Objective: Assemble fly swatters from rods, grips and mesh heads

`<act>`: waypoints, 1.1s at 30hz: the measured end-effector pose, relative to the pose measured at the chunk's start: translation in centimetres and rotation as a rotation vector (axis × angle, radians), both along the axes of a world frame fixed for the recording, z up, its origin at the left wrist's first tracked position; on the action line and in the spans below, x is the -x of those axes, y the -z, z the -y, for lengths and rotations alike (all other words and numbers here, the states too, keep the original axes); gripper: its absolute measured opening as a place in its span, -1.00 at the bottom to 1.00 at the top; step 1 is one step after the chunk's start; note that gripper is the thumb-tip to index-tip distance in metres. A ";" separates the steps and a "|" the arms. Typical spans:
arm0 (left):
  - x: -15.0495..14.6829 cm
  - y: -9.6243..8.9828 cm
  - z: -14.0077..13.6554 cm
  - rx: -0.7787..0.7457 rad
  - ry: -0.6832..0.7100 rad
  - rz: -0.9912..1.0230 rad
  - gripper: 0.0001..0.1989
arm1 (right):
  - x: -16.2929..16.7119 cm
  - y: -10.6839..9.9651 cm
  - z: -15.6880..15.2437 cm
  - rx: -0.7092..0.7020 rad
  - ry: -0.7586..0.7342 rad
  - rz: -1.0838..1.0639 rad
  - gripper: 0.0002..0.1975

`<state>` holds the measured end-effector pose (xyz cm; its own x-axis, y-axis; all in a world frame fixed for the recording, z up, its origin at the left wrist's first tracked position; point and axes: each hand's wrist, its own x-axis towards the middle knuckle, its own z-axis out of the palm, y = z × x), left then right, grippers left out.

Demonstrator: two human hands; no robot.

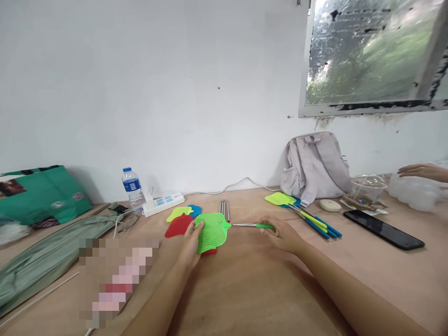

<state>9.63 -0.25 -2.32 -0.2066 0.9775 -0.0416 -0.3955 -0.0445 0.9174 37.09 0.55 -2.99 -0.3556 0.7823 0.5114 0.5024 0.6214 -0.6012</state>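
Note:
In my left hand [190,242] is a green fly swatter head [213,229], a perforated flat piece, gripped at its left edge. My right hand [282,233] holds a green handle [265,226] with a thin metal rod [244,226] pointing left. The rod's tip lines up with the neck of the green head; whether they touch I cannot tell. Behind my left hand lie a red swatter head [178,226], a yellow one [178,213] and a blue one [196,211]. Something red [209,251] shows partly under the green head. Several metal rods [224,210] lie beyond it.
Fly swatters with blue and yellow handles [317,223] lie right of my right hand, near a grey backpack [315,168] and black phone [383,229]. A power strip [164,204] and water bottle [132,186] stand back left. Another person's hand [422,171] is far right.

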 end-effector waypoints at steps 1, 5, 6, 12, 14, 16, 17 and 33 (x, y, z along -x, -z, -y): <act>0.0 0.0 0.0 -0.003 0.009 -0.001 -0.72 | 0.0 0.0 0.0 0.000 -0.007 0.010 -0.80; 0.1 0.2 -0.2 0.027 -0.016 -0.005 -0.75 | 0.1 -0.3 0.1 0.033 -0.046 0.013 -0.79; 0.1 0.3 -0.2 0.034 -0.022 -0.005 -0.75 | 0.1 -0.3 0.1 0.033 -0.046 0.013 -0.80; 0.1 0.3 -0.1 -0.004 0.041 -0.025 -0.74 | 0.1 -0.3 0.2 -0.026 -0.032 0.066 -0.80; 0.1 0.3 0.1 -0.026 0.054 -0.050 -0.71 | 0.1 -0.2 0.2 -0.046 -0.034 0.085 -0.79; 0.0 0.2 0.1 -0.036 0.062 -0.077 -0.67 | 0.1 -0.2 0.2 -0.053 -0.025 0.087 -0.80; 0.0 0.3 0.2 -0.039 0.067 -0.087 -0.65 | 0.1 -0.3 0.2 -0.050 -0.020 0.082 -0.80; 0.2 0.9 -0.2 -0.148 0.012 -0.355 -0.55 | 0.0 0.2 0.0 -0.026 -0.010 0.111 -0.79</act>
